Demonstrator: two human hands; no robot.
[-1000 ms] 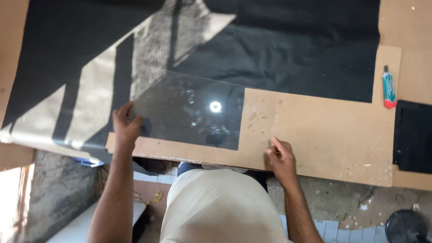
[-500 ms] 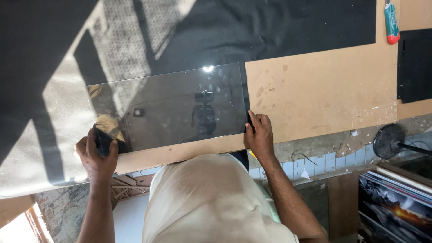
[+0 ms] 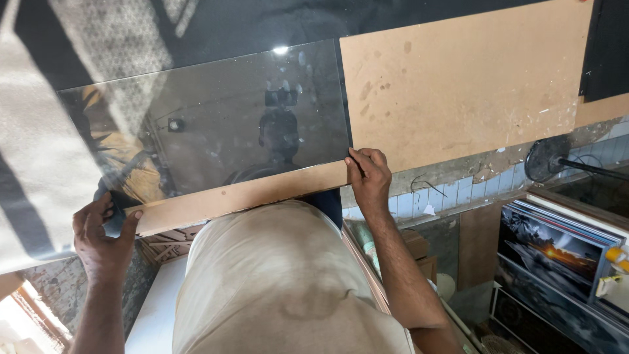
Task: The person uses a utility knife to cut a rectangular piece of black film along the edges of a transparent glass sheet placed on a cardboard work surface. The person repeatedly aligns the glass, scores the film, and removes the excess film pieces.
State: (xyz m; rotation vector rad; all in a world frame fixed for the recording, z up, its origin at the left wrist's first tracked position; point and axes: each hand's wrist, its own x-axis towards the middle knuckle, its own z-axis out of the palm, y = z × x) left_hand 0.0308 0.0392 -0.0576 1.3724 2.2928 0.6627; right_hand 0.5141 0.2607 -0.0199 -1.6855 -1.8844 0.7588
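1. A big sheet of glass lies flat on a brown board on the work table.
2. The glass is clear and shiny. It is a long rectangle with straight, thin edges.
3. A bright spot of light shines near its top edge, and a dark shape of the person shows in it like in a mirror.
4. Small smudges and spots dot the glass.
5. Through the glass you can see the black cloth and the brown board under it.
6. The left hand holds the near left corner of the glass, with the thumb on top and the fingers curled under.
7. The right hand presses on the near right corner of the glass, with its fingers bent at the edge.
8. A thin strip of board shows between the glass and the person's tan shirt.
9. Framed pictures stand on the floor to the right, well apart from the glass.
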